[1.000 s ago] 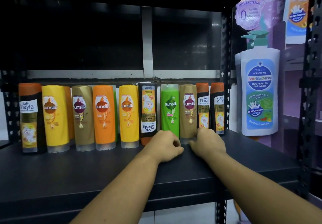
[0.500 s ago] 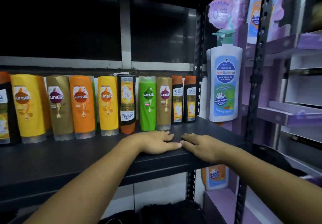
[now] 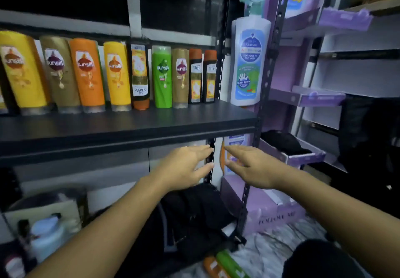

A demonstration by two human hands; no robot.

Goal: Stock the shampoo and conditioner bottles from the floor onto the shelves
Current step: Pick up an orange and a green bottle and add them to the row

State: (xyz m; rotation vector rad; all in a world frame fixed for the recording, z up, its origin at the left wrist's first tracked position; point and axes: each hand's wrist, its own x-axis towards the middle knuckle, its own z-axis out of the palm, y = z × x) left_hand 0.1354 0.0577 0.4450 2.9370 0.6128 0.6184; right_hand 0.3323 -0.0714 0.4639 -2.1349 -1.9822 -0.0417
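Head view: wide and blurred by motion. It has swung down and to the right, so the space under the shelf and a strip of floor now show.
Left hand: the left hand (image 3: 185,165) hangs in the air below the shelf's front lip, fingers straight and slightly spread, holding nothing.
Right hand: the right hand (image 3: 249,166) is just beside the left but not touching it, fingers also straight and empty.
Change: a second ago both hands were curled at the feet of the green Sunsilk bottle (image 3: 162,76) and the brown Sunsilk bottle (image 3: 180,78). Half a second ago they lay flat on the front of the shelf (image 3: 129,126). Both have since lifted off and dropped below the board.
Shelf stock: the row stands upright along the back, in the same order as before. One Shayla bottle (image 3: 140,76) stands cap down, its label inverted.
Floor stock: an orange bottle (image 3: 211,265) and a second green bottle (image 3: 230,263) lie side by side on the marbled floor (image 3: 270,256), just below the black bag (image 3: 194,217) and partly cut off by the frame.
Reading: tidying the row looks finished. With both hands free and heading down, the next pick is probably from the floor pair.
Room: bare board runs in front of the row, so more bottles should fit.
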